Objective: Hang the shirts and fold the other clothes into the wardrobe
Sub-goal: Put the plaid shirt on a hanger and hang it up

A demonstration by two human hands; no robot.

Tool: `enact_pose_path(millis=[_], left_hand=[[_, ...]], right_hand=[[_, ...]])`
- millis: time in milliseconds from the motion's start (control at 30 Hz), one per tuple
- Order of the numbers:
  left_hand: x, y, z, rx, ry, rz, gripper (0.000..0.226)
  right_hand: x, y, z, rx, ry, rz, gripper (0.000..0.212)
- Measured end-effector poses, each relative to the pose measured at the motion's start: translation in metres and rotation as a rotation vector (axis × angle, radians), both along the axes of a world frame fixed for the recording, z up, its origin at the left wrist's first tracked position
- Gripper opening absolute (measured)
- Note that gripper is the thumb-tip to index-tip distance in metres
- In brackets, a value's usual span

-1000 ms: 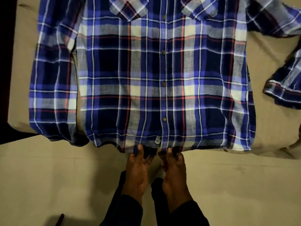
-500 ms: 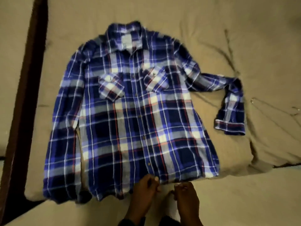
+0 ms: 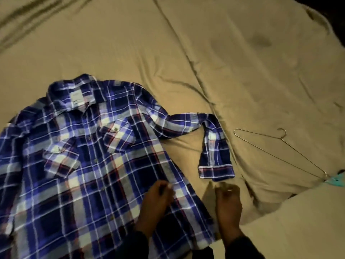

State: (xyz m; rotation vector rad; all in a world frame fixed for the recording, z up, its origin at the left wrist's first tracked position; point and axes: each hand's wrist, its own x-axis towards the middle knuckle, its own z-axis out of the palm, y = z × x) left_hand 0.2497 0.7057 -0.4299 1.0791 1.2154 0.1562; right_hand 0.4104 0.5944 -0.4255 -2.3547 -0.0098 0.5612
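Left grip [image 3: 158, 199] over plaid shirt [image 3: 78, 165]

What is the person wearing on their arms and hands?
Both arms are in long dark sleeves that end at the wrists. The left hand and right hand are bare, with no gloves. The picture is too blurry to tell about rings or a watch.
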Motion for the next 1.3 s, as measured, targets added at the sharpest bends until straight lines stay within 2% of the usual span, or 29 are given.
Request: enact_pose_path(millis=[33, 100, 167, 233, 333, 367, 500, 567, 700, 833, 933, 1067, 1133, 1200, 1300], left_hand=[[0.02, 0.009, -0.002, -0.009, -0.041, 0.024, 0.019], [0.057, 0.024, -0.008, -0.046, -0.084, 0.103, 0.016], [0.091, 0.033, -0.015, -0.071, -0.089, 0.152, 0.02], [0.121, 0.035, -0.019, -0.101, -0.086, 0.181, 0.029], [0.159, 0.028, -0.021, -0.13, -0.108, 0.207, 0.021], [0.172, 0.025, -0.021, -0.14, -0.115, 0.204, 0.02], [0.223, 0.017, -0.024, -0.163, -0.162, 0.192, 0.029], [0.244, 0.011, -0.027, -0.158, -0.155, 0.201, 0.028], [0.274, -0.01, -0.034, -0.103, -0.107, 0.091, 0.022], [0.29, -0.032, -0.041, -0.076, -0.068, -0.012, 0.022], [0.295, -0.036, -0.047, -0.068, -0.048, -0.013, 0.025], [0.293, -0.033, -0.054, -0.002, 0.026, -0.078, 0.022], [0.294, -0.032, -0.058, 0.08, 0.099, -0.157, 0.021], [0.296, -0.03, -0.06, 0.113, 0.123, -0.184, 0.019], [0.298, -0.026, -0.055, 0.094, 0.106, -0.197, 0.016]], right_hand=[[0.021, 0.007, -0.003, 0.01, -0.053, -0.002, 0.037], [0.054, 0.019, -0.016, -0.025, -0.034, 0.002, 0.054], [0.08, 0.022, -0.032, -0.021, 0.041, 0.023, 0.06], [0.108, 0.01, -0.04, -0.004, 0.001, -0.029, 0.063], [0.157, -0.018, -0.021, -0.06, -0.097, -0.245, 0.038], [0.174, -0.028, -0.014, -0.111, -0.095, -0.254, 0.032], [0.223, -0.046, -0.009, -0.229, -0.185, -0.014, 0.021], [0.239, -0.042, -0.012, -0.193, -0.22, 0.024, 0.026], [0.266, -0.017, -0.02, -0.124, -0.261, 0.08, 0.024], [0.301, 0.002, -0.03, -0.123, -0.352, -0.035, 0.029], [0.323, 0.001, -0.041, -0.211, -0.396, -0.08, 0.039], [0.341, -0.006, -0.055, -0.474, -0.353, 0.046, 0.028], [0.345, -0.007, -0.051, -0.522, -0.328, 0.115, 0.023], [0.348, -0.007, -0.04, -0.456, -0.374, 0.177, 0.013], [0.343, 0.002, -0.011, -0.061, -0.395, 0.102, 0.008]])
